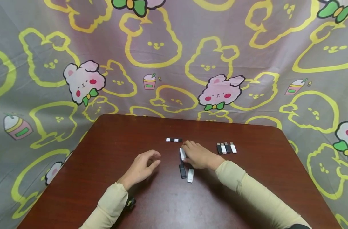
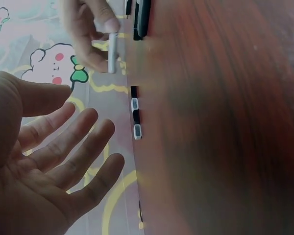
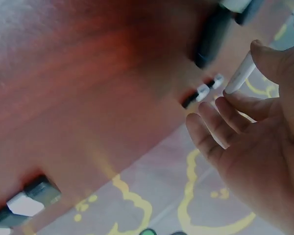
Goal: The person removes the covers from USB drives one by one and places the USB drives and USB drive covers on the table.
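Observation:
My right hand [image 1: 198,155] pinches a white USB stick [image 1: 182,154] between thumb and forefinger, over the middle of the table. The right wrist view shows this stick [image 3: 241,73] tilted, with the other fingers spread away from it. Just below it lie a black USB stick [image 1: 182,171] and another white USB stick [image 1: 190,175]; a further dark stick is partly hidden behind the held one. My left hand [image 1: 142,168] hovers to the left, palm toward the sticks, its fingers [image 2: 88,142] loosely spread with nothing in them.
At the back stands a short row of small caps [image 1: 176,140], white and black by turns. Farther right lie several black and white USB sticks [image 1: 223,148] side by side, metal plugs pointing away. A patterned cloth [image 1: 168,73] hangs behind the brown table [image 1: 119,133].

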